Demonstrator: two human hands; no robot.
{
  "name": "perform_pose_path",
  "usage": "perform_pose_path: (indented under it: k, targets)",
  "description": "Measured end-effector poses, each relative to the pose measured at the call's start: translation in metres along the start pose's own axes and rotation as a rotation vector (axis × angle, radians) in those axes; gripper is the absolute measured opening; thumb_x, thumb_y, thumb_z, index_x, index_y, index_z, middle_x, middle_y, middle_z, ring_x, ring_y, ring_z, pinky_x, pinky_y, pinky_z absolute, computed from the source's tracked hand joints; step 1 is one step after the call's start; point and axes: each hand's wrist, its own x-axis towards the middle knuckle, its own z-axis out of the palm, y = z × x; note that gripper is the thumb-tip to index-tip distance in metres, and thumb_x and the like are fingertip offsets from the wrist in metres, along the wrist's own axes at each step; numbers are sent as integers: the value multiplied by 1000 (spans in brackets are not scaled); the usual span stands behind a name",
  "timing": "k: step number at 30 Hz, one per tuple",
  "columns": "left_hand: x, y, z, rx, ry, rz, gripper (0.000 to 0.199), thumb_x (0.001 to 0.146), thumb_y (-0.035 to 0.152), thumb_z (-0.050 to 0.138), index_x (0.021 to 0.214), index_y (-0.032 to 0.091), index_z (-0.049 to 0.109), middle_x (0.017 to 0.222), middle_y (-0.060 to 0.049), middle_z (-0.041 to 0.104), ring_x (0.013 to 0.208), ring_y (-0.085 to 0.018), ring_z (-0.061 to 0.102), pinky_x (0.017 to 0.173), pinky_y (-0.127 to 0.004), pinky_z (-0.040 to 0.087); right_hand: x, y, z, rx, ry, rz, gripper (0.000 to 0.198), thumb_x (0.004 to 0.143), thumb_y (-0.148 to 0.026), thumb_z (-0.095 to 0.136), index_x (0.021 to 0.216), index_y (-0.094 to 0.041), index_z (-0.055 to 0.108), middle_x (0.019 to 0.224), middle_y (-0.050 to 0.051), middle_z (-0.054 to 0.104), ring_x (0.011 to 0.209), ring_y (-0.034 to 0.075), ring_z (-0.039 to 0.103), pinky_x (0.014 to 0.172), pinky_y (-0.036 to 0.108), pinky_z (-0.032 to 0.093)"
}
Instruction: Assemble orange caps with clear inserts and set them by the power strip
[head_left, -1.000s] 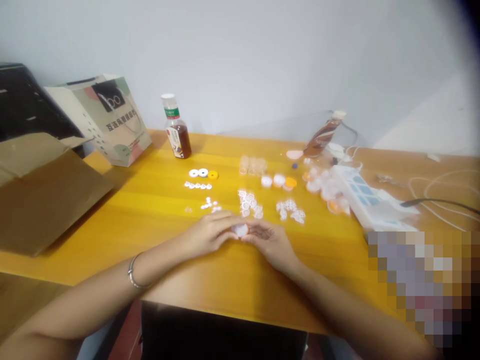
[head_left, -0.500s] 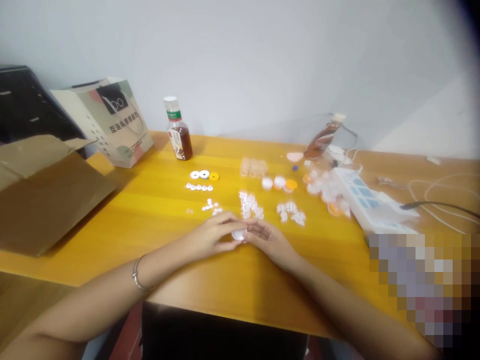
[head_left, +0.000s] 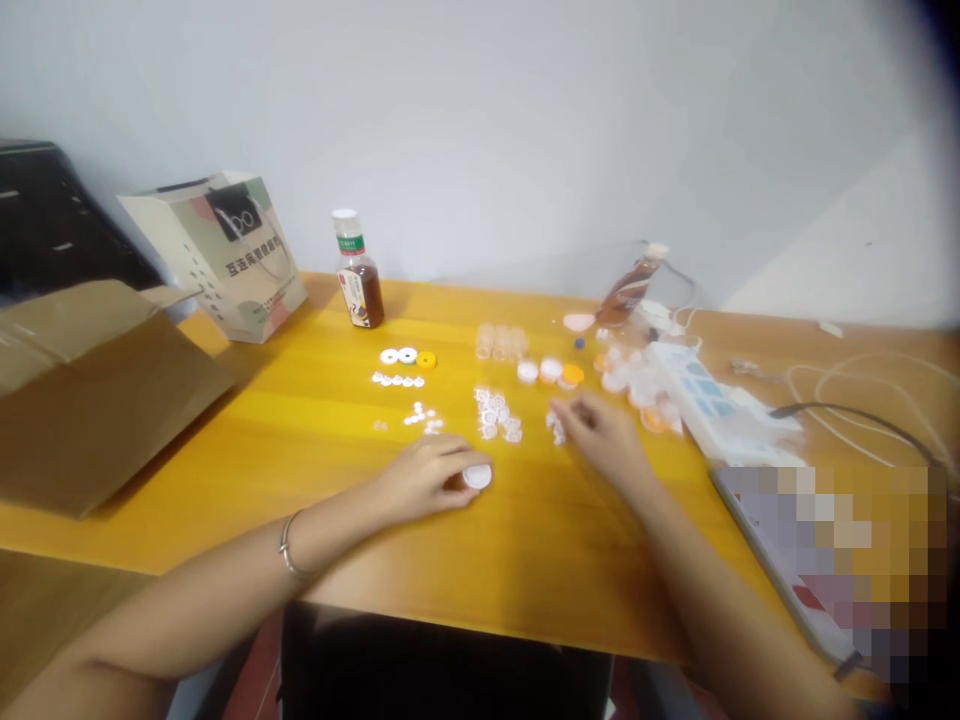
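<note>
A round white cap [head_left: 477, 477] is held on edge between the thumb and fingers of my left hand [head_left: 427, 475], just above the front part of the table. To the right, my right hand [head_left: 600, 430] is over a group of small white plastic pieces [head_left: 555, 430], partly hiding them. Its fingers are curled together, and whatever is between them is too small to see. Left of that hand lies another group of small white patterned pieces [head_left: 491, 412]. Smaller white bits [head_left: 420, 412] are scattered beyond my left hand.
Behind stand clear cylinders [head_left: 501, 342], white and orange caps [head_left: 551, 371] and a row of white pieces [head_left: 397, 380]. A drink bottle [head_left: 361, 290], a leaning bottle [head_left: 628, 290], a cardboard box [head_left: 112, 400], a paper bag [head_left: 247, 270] and a power strip [head_left: 697, 385] surround them.
My right hand has left the white cap and moved right and away from me to the small white pieces. My left hand keeps the cap in nearly the same place.
</note>
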Motion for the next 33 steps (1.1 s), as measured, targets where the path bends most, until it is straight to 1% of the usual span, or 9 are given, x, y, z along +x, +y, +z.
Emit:
perform_pose_path:
  k: [2, 6, 10, 15, 17, 24, 28, 30, 33]
  targets:
    - [0, 1, 1, 27, -18, -11, 30, 77, 25, 56, 106, 22, 54, 90, -4, 61, 81, -16, 55, 72, -29, 43, 7, 12, -11, -268, 20, 28, 40, 79, -52, 45, 55, -19, 45, 50, 0, 51, 48, 13, 46, 48, 25, 30]
    - [0, 2, 2, 26, -51, -70, 29, 74, 28, 58, 101, 19, 49, 89, -4, 60, 78, -18, 54, 68, -29, 42, 6, 22, -14, -529, -161, 135, 41, 75, -58, 46, 62, -19, 47, 60, 2, 56, 53, 15, 49, 48, 24, 26]
    - [0, 4, 1, 8, -90, -62, 24, 76, 30, 58, 95, 20, 49, 88, -3, 59, 78, -17, 53, 69, -29, 41, 0, 17, -7, -558, -240, 104, 35, 77, -55, 45, 77, -19, 47, 68, 4, 58, 58, 17, 53, 49, 24, 27]
    - [0, 7, -5, -94, -81, -100, 40, 72, 48, 61, 95, 18, 47, 89, -5, 57, 79, -17, 52, 69, -30, 42, -3, 14, -2, -538, -306, 77, 23, 84, -41, 42, 83, -19, 46, 67, 4, 58, 58, 17, 53, 50, 24, 27]
    - [0, 6, -6, -113, -45, -107, 39, 73, 50, 58, 92, 18, 47, 90, -5, 57, 80, -17, 51, 71, -30, 42, -4, 13, -1, -548, -311, 69, 19, 85, -37, 40, 85, -19, 46, 66, 4, 58, 57, 17, 53, 50, 24, 27]
    - [17, -13, -1, -3, 111, -66, 18, 88, 30, 42, 96, 17, 53, 92, -6, 56, 88, -17, 52, 80, -32, 42, -6, 11, 0, -609, -284, 21, 13, 85, -24, 36, 86, -18, 47, 66, 5, 58, 55, 17, 51, 50, 25, 26]
    - [33, -21, 5, 132, 60, -17, 20, 87, 27, 42, 97, 16, 55, 95, -8, 55, 91, -19, 52, 80, -32, 43, -6, 8, -3, -405, -221, -6, 11, 84, -22, 38, 83, -18, 48, 61, 1, 54, 52, 15, 48, 51, 25, 29]
    - [39, -23, 9, 190, 42, -14, 20, 87, 28, 42, 94, 15, 56, 92, -8, 55, 88, -19, 52, 77, -31, 44, -6, 2, -2, -136, -209, -39, 11, 84, -26, 41, 87, -19, 48, 59, -2, 52, 51, 14, 48, 52, 25, 33]
    - [45, -25, 17, 236, 28, -23, 19, 87, 28, 43, 88, 15, 57, 87, -7, 56, 85, -19, 52, 75, -31, 44, -11, -11, 8, 434, -303, -27, 23, 82, -35, 46, 100, -20, 47, 59, -4, 52, 53, 12, 49, 55, 25, 39]
